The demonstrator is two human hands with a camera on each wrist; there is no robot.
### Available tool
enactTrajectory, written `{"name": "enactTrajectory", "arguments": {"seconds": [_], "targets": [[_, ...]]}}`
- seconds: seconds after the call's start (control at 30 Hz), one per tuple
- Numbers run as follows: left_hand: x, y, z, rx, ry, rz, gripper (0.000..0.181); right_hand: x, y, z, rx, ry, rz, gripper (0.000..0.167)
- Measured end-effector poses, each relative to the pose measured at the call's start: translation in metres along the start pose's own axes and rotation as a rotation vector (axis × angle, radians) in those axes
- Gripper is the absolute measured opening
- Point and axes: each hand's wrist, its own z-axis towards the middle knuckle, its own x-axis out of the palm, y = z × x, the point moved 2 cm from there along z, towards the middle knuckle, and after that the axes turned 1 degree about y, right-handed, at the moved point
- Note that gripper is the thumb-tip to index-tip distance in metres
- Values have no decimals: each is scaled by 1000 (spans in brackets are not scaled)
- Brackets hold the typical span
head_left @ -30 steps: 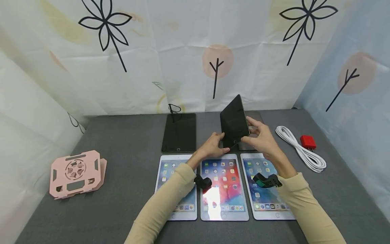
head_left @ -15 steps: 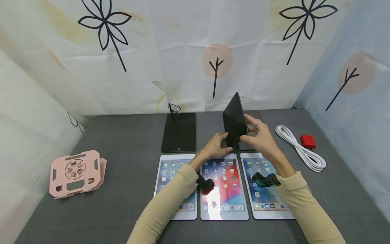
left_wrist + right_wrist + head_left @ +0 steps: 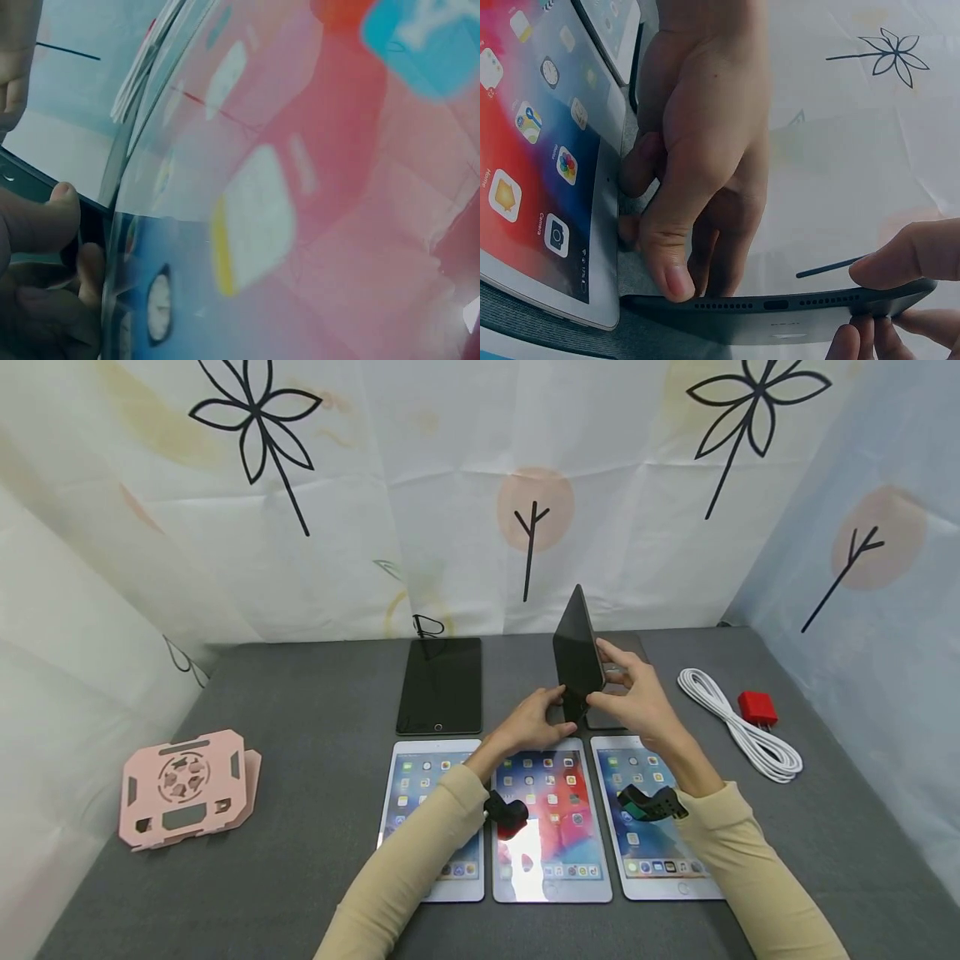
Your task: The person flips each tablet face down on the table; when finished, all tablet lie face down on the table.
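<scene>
A black tablet (image 3: 576, 652) stands tilted up off the table, its screen toward the left. My right hand (image 3: 637, 697) grips its right edge; the right wrist view shows the thumb on one face and fingertips on the back. At its lower left corner, my left hand (image 3: 534, 718) pinches with thumb and index finger. The tablet's bottom edge (image 3: 776, 304), with a port and speaker holes, faces the right wrist camera. Behind my right hand lies a grey, flat tablet-like slab (image 3: 624, 646), partly covered. Fingers (image 3: 45, 225) at the dark corner also appear in the left wrist view.
Another black tablet (image 3: 439, 685) lies left of the held one. In front lie white tablets with lit screens: a left (image 3: 420, 777), a middle (image 3: 552, 827) and a right one (image 3: 652, 852). A white coiled cable (image 3: 738, 727), red plug (image 3: 758, 707) and pink case-like object (image 3: 183, 789) flank them.
The black tablet has turned more edge-on to the head camera and its top has risen slightly. My left hand has shifted a little right, my right hand slightly left.
</scene>
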Motion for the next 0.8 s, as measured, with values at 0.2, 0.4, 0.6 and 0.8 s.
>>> {"name": "enactTrajectory", "arguments": {"seconds": [0.2, 0.4, 0.6, 0.8], "targets": [[-9, 2, -3, -7, 77, -184, 80, 3, 0, 1, -10, 18, 17, 81], [-26, 1, -6, 87, 44, -356, 79, 6, 0, 2, -18, 27, -4, 79], [-42, -13, -11, 174, -37, -440, 81, 9, -1, 3, -35, 33, 1, 77], [-47, -23, -14, 246, -73, -350, 81, 13, -3, 5, -30, 56, -50, 78]]}}
